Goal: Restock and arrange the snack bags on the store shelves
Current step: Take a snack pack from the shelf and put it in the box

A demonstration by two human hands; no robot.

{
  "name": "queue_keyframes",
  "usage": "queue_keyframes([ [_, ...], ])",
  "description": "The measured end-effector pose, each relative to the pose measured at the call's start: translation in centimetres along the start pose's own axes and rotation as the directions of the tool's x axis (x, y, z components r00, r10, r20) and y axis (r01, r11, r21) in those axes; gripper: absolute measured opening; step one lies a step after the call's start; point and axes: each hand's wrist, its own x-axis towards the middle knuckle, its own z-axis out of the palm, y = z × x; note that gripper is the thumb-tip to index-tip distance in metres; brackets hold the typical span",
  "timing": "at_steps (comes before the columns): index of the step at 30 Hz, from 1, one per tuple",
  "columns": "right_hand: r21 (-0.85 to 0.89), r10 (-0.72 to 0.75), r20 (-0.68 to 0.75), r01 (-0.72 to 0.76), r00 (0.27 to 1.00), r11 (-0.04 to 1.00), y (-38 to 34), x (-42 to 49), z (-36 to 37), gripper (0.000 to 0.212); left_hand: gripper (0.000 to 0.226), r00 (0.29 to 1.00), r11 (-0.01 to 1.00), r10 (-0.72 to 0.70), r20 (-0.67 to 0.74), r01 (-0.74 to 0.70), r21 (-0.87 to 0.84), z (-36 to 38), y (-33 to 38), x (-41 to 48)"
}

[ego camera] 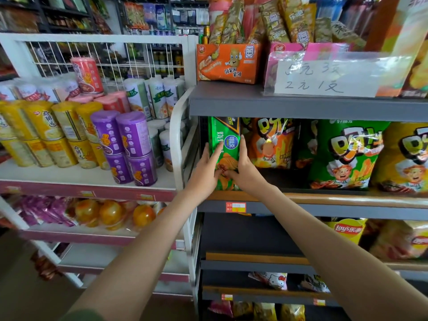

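Grey shelf [301, 210] — green snack bag [225, 144] upright, long axis vertical, gripped between left hand [206, 169] and right hand [246, 169].

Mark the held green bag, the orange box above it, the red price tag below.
green bag [223, 129]: head view, upper front panel.
orange box [228, 63]: head view, front face.
red price tag [235, 207]: head view, its middle.
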Motion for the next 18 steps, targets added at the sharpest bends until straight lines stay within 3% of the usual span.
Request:
queue_keyframes([
  [3,-0.212,-0.104,-0.106,0.079,0.989,0.974,0.3,-1.1,0.8,0.093,0.067,0.997,0.990,0.002,-0.077,0.009,0.140,1.0,0.6,-1.1],
  [6,-0.358,-0.112,-0.167,0.046,0.980,0.932,0.7,-3.3,1.3,0.068,0.055,0.987,0.986,-0.006,-0.163,0.033,0.162,2.9,1.4,-2.7],
  [9,-0.452,-0.229,-0.192,0.121,0.954,0.884,2.1,-6.4,2.1,0.050,0.053,0.966,0.979,0.045,-0.255,0.008,0.206,5.5,2.1,-5.6],
  [15,-0.517,-0.355,0.079,0.343,0.932,0.784,9.1,-13.1,3.4,0.055,0.056,0.990,0.991,-0.016,-0.141,0.034,0.131,12.3,2.1,-13.6],
  [18,-0.482,-0.279,0.233,0.360,0.932,0.799,13.1,-17.0,4.4,0.060,0.058,0.979,0.976,-0.183,-0.084,0.192,0.105,16.1,2.4,-17.8],
])
